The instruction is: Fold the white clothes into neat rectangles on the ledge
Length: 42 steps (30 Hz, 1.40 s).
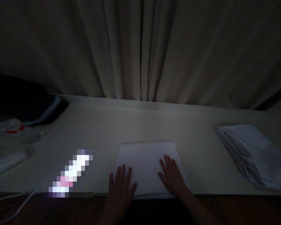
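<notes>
Both hands lie open and flat, fingers spread, on a folded white cloth at the near edge of the pale surface: the left hand presses its near-left corner and the right hand rests on its right half, neither gripping anything. A stack of similar white cloths lies well apart at the right end of the surface, and closed curtains hang behind it. In the poor light, the dark bundle and what appears to be a clear plastic bottle at the far left cannot be made out with certainty.
</notes>
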Available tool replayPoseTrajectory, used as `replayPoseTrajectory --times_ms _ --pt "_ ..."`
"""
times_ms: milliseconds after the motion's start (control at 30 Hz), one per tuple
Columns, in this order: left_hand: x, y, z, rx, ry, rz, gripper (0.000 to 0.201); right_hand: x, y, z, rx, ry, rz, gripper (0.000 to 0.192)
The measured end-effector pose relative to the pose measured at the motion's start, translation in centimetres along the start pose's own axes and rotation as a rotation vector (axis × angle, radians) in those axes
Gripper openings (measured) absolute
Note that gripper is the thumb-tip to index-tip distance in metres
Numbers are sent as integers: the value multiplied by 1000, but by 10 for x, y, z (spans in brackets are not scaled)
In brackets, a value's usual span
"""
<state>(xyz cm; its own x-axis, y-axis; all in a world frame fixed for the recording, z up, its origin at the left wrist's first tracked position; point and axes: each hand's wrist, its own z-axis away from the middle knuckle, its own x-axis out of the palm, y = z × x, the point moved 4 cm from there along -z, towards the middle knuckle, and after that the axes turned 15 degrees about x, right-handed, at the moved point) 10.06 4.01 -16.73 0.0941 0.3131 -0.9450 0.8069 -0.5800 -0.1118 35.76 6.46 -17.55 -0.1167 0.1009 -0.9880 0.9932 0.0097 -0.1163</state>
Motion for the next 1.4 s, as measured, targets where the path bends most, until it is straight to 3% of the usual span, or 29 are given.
replayPoseTrajectory --times_ms 133,233,433,567,733,867,967,1100,1200,1267,1400 --pt "14 3 10 -67 -19 47 59 3 -1 8 5 31 12 60" --pt "4 3 23 -124 -14 132 60 -3 -10 25 11 139 5 59" --pt "-9 14 91 -527 -4 426 56 11 -30 80 -156 133 16 73" --pt "-5 29 117 -632 73 616 60 23 -29 85 -119 142 72 81" --pt "-15 8 108 -909 212 964 60 25 -26 85 -131 212 127 89" --pt "-23 -13 88 -1120 46 1292 73 28 -20 94 -166 166 128 84" --pt "-26 -10 75 -1050 -17 1505 67 28 -9 98 -178 115 99 80" --pt "-31 6 66 -917 6 1736 53 22 11 103 -190 48 74 80" --pt "-43 18 61 -845 90 1862 46 4 13 114 -147 95 42 84" --pt "-54 27 55 -853 175 1963 46 -14 -2 124 -118 150 -5 86" --pt "-75 54 31 -876 364 2142 47 -49 -58 136 -137 179 -145 81"
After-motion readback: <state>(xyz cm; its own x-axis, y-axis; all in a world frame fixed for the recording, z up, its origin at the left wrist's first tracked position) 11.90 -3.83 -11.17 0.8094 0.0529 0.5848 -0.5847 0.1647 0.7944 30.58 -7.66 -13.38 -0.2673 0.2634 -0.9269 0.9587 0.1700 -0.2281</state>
